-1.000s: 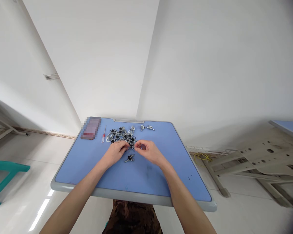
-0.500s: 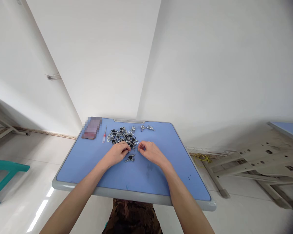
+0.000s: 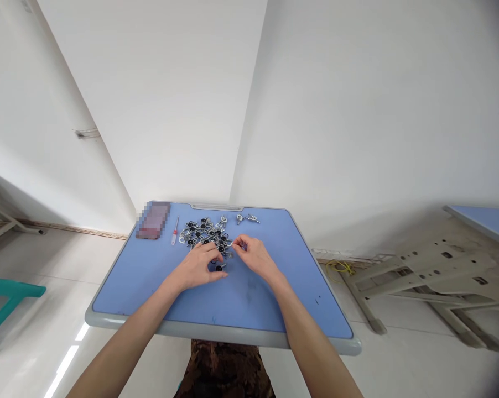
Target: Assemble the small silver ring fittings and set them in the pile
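Note:
A pile of small metal parts with black round caps [image 3: 203,229] lies on the blue table [image 3: 150,282]. My left hand [image 3: 199,265] is at the pile's near side, thumb and fingers apart around a single capped part [image 3: 219,268] on the tabletop. Whether its fingertips touch that part is unclear. My right hand [image 3: 251,253] is at the pile's right edge, thumb and forefinger pinched together at a small silvery piece too small to name. Behind the hands, a few metal pieces without black caps [image 3: 253,219] lie near the far edge.
A screwdriver with a clear and red handle [image 3: 175,235] lies left of the pile, beside a blurred flat rectangular object [image 3: 153,221]. A green stool [image 3: 13,290] stands at the left. Another table [image 3: 482,215] is at the right.
My left hand has opened, its thumb now stretched toward the single capped part. My right hand has moved slightly up and against the pile's edge. The whole view has shifted a little.

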{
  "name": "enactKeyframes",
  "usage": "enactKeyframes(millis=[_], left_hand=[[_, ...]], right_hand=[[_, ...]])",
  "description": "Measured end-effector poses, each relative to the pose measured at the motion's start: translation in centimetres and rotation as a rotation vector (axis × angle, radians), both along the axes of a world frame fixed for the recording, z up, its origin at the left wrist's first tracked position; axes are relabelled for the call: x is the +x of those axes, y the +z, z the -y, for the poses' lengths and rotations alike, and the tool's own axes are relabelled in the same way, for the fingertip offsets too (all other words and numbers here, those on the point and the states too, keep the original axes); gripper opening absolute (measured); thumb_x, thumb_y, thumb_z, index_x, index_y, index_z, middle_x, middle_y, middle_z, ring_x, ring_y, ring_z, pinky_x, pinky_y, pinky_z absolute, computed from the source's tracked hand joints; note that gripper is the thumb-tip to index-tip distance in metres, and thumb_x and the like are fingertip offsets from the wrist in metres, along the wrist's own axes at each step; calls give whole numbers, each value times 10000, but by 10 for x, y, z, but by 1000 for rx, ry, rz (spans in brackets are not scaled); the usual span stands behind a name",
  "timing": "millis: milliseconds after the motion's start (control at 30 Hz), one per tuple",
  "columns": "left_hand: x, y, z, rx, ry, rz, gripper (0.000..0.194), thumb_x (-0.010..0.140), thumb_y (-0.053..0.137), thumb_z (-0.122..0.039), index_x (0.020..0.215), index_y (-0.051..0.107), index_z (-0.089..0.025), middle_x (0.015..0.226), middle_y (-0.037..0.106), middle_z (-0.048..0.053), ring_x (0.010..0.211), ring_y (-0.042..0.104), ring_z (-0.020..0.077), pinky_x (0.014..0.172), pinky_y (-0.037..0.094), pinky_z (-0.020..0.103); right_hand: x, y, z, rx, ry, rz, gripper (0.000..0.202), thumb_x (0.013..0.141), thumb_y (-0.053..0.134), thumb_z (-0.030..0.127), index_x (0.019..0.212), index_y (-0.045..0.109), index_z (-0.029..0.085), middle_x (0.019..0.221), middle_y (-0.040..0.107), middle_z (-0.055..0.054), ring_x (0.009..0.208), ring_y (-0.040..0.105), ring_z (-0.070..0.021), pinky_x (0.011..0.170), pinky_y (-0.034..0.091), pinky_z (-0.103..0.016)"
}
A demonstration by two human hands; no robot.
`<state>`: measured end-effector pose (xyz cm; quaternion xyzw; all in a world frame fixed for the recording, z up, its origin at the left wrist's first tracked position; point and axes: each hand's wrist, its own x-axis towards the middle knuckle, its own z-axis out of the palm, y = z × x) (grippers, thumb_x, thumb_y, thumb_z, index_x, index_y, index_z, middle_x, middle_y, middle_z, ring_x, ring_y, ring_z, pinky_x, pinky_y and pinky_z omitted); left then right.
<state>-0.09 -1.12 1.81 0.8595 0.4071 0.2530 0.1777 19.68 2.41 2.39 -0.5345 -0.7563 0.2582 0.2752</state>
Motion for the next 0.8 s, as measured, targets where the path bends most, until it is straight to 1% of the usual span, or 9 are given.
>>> enactKeyframes(millis=[100,200,333,433,533,600,733,800], left_hand=[[0,-3,1,78,5,-107,301,698,686,-419,837,554,-188,854,552,19,798,518,182,769,343,328],[0,-6,0,109,6,-161,250,725,669,-385,821,550,-187,844,549,23,803,516,184,771,326,326],[0,-7,0,102,4,-150,181,753,658,-326,826,563,-190,858,551,18,812,516,176,772,323,315],[1,-8,0,79,-41,-119,185,761,667,-332,848,578,-196,868,554,10,827,519,166,777,328,304],[1,-11,-3,66,-65,-105,202,762,673,-346,880,591,-203,898,562,11,856,525,167,791,334,305],[1,-14,-6,65,-40,-108,196,765,673,-338,883,595,-201,902,567,15,867,529,174,794,341,311],[-1,-19,-10,61,44,-109,156,784,654,-295,891,595,-199,905,581,22,915,539,197,785,358,323],[-1,-20,-11,67,60,-117,154,794,641,-294,910,599,-201,913,587,27,918,543,201,786,364,331]], right_hand=[[1,0,-1,12,-22,-20,171,788,458,290,720,571,181,659,578,0,581,455,-126,586,368,-259],[4,-1,-3,15,-64,-56,189,782,463,316,733,583,179,681,589,-12,603,474,-137,591,382,-265],[11,1,-7,28,-151,-132,210,776,469,347,744,589,178,658,581,-17,606,490,-148,590,395,-271],[15,3,-10,30,-215,-167,203,774,474,349,745,581,180,637,574,-12,588,490,-148,587,396,-272],[17,2,-11,5,-229,-140,199,774,477,340,759,591,177,667,591,-19,607,506,-153,606,404,-279],[17,0,-10,-27,-176,-89,198,769,481,325,766,608,173,694,604,-26,631,520,-159,620,408,-282],[14,-1,-5,-115,48,9,195,764,498,291,828,640,173,729,621,-30,646,534,-153,625,409,-276],[12,-1,-1,-154,127,36,187,757,515,278,855,639,180,717,614,-19,624,522,-144,610,405,-270]])
